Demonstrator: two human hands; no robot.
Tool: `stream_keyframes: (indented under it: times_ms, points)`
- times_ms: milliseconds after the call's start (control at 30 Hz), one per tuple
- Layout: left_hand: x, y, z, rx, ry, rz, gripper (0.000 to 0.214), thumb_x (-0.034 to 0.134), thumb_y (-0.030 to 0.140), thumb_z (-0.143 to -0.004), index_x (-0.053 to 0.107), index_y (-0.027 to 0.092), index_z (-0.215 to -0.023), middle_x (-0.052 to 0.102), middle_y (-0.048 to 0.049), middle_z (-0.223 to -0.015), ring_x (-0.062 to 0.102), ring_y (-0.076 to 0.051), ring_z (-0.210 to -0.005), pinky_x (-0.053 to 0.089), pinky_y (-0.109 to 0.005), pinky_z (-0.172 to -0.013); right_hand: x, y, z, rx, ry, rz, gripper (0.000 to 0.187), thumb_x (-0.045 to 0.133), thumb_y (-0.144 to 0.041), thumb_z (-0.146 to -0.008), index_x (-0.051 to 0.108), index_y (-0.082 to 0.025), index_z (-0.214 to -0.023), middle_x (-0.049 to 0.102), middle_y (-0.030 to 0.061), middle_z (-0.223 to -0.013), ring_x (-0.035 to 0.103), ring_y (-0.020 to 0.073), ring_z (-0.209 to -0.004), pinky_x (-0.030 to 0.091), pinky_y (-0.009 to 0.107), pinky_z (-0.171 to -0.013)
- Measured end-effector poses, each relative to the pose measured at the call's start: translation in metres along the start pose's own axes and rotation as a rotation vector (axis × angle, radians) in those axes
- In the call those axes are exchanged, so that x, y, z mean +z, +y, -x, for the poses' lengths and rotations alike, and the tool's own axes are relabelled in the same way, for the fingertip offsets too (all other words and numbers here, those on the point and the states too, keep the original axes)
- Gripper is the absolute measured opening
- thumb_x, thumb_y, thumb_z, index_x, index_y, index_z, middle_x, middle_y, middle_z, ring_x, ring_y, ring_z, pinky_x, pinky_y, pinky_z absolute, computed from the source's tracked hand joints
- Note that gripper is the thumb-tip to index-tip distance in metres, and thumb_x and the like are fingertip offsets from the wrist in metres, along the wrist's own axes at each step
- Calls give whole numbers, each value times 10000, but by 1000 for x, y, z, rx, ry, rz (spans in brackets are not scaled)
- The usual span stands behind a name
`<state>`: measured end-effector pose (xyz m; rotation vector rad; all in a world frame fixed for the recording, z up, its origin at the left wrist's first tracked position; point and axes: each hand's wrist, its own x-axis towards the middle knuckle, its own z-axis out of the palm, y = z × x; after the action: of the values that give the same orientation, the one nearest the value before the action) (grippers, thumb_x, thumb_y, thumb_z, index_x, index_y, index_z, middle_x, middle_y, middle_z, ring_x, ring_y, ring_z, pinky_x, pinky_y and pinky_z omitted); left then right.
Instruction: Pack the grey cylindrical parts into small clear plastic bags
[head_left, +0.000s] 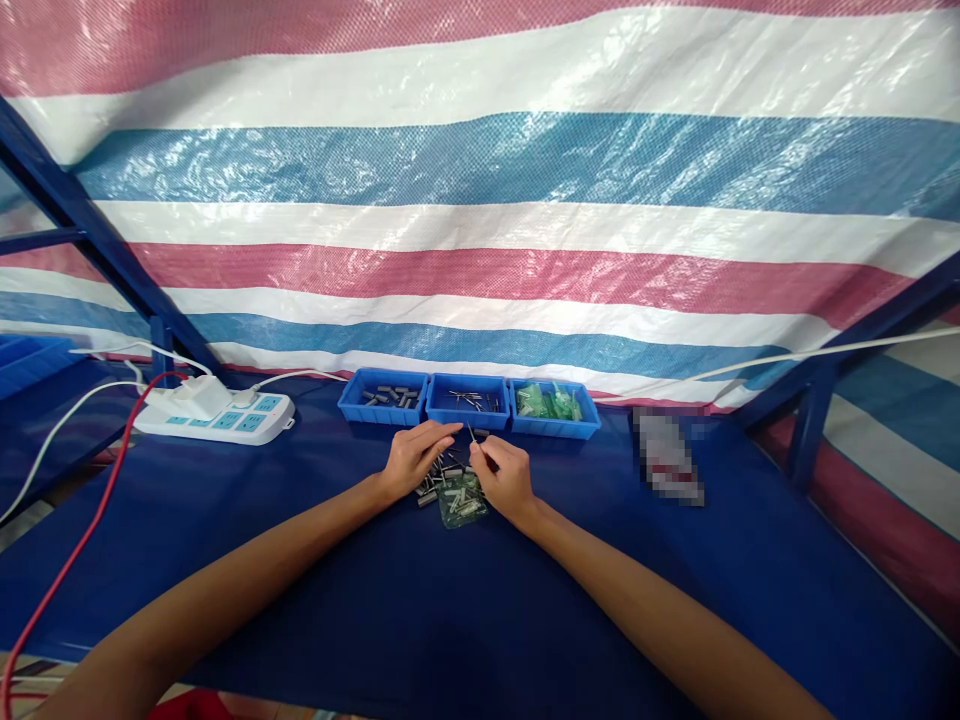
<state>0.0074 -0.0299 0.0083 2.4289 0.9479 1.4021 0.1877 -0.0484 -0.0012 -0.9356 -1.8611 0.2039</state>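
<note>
My left hand (pixel 414 455) rests on the blue cloth with its fingers curled and its fingertips touching a heap of small dark metal parts (pixel 444 470). My right hand (pixel 506 478) pinches a thin metal pin (pixel 472 434) that points upward. A small clear bag with green pieces (pixel 461 502) lies on the cloth between and just below both hands. What my left fingers hold, if anything, is too small to make out.
Three blue trays stand in a row behind the hands: the left tray (pixel 384 397) with dark parts, the middle tray (pixel 467 400) with pins, the right tray (pixel 554 408) with green bags. A white power strip (pixel 217 412) with cables lies at left. A blurred packet (pixel 667 455) lies at right.
</note>
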Motion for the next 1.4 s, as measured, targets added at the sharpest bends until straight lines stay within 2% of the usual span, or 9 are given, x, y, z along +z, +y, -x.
stream_keyframes:
  times_ms: [133,367,633,867,1267,1400]
  points:
    - [0,0,0,-19,0,10,268,450,259,-934,617,176,-1126,649,-53,-828,609,-137,-753,483,-240,-690,1,0,3,-64,-54,-10,333,452,-201,-889,409,-188,-559,382,-21,-541,364,99,-494,285,259,-511]
    - [-2,3,-3,-64,24,18,261,417,289,-943,636,162,-1005,653,-61,-836,618,-149,-773,495,-255,-705,2,0,3,-47,-37,2,334,452,-211,-893,446,-187,-560,398,-18,-535,376,100,-488,294,256,-508]
    - [2,-3,1,-159,26,78,257,383,273,-954,581,152,-845,617,-38,-762,601,-121,-679,474,-219,-635,0,-1,1,-26,-22,-10,339,433,-213,-901,427,-188,-563,381,-18,-527,374,103,-490,286,259,-508]
    - [2,-5,2,-155,10,83,269,366,274,-959,565,151,-825,607,-35,-749,584,-114,-650,454,-212,-611,2,-1,2,-76,-80,-30,332,439,-198,-897,398,-190,-568,376,-23,-546,370,98,-496,285,252,-512]
    - [2,-2,1,-94,-23,75,253,363,248,-956,558,148,-829,596,-40,-763,578,-120,-689,451,-214,-646,3,0,3,-232,-182,6,312,432,-191,-910,467,-176,-601,437,-11,-578,397,96,-519,304,238,-527]
    - [1,-2,0,-78,-20,65,244,368,236,-954,557,146,-829,590,-37,-752,568,-116,-678,444,-212,-652,3,0,3,-192,-154,-8,304,423,-185,-913,483,-170,-615,456,-5,-586,421,98,-530,320,236,-537]
